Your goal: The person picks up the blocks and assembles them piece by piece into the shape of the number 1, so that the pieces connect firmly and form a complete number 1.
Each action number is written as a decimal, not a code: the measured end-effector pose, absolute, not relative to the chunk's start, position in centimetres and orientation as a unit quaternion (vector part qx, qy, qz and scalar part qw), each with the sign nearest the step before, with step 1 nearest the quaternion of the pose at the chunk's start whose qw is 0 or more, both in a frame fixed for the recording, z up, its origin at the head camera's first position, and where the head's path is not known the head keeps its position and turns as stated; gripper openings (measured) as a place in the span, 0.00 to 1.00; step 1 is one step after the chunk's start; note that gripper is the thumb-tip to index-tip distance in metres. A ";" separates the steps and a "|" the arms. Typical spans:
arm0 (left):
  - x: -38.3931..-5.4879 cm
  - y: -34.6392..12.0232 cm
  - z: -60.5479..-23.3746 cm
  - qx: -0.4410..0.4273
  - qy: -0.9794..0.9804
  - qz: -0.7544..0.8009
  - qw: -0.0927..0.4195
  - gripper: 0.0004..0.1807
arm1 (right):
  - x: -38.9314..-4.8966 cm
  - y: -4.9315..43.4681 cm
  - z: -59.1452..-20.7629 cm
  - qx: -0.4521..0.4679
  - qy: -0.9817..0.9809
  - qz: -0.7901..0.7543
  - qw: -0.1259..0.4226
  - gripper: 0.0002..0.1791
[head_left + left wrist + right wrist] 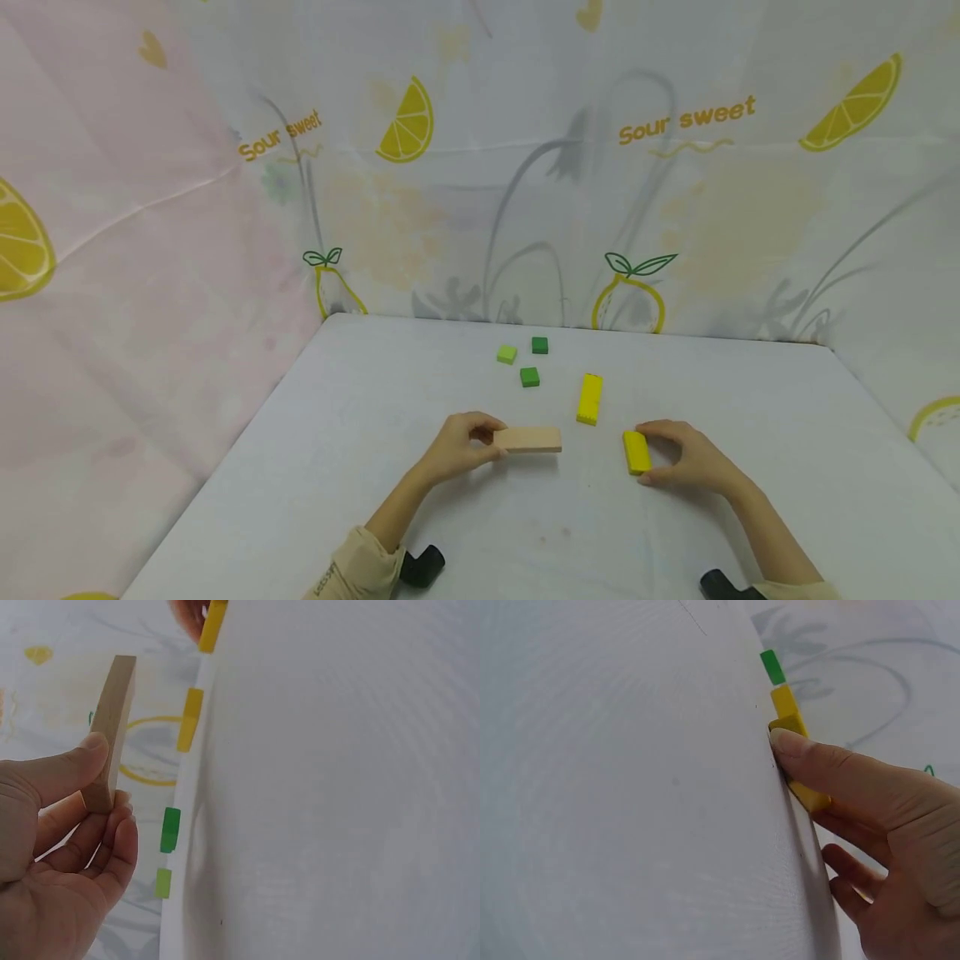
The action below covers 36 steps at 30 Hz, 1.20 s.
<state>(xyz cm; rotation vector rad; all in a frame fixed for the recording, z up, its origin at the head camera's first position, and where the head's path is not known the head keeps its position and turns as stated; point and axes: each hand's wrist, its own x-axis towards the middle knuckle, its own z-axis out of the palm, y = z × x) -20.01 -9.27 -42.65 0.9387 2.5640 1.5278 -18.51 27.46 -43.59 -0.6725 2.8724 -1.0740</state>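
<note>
My left hand [459, 446] pinches one end of a plain wooden block [528, 440], held level above the table with its long side pointing right. In the left wrist view the thumb lies on one face of the wooden block [112, 735] and the fingers are behind it. My right hand [693, 460] grips a yellow block [637, 453] by its two ends, thumb at the near end. The right wrist view shows this yellow block [807, 791] low at the white tabletop. Just beyond, between the hands, lies a second yellow block [589, 399].
Toward the back of the white table [375, 375] lie a light green cube [507, 354], a dark green cube [540, 345] and a mid-green cube [529, 377]. A patterned cloth [480, 167] hangs behind the table's far edge.
</note>
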 end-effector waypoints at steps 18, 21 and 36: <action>-19.8 -9.1 -42.9 0.308 0.821 0.481 0.011 0.16 | -18.4 27.2 -43.8 -0.177 0.923 -0.341 -0.027 0.34; -19.8 -9.0 -43.1 0.314 0.820 0.478 0.012 0.16 | -18.4 27.2 -43.8 -0.171 0.925 -0.338 -0.030 0.35; -19.0 -7.8 -43.9 0.334 0.818 0.467 0.040 0.16 | -18.1 26.6 -43.1 -0.188 0.928 -0.318 -0.058 0.33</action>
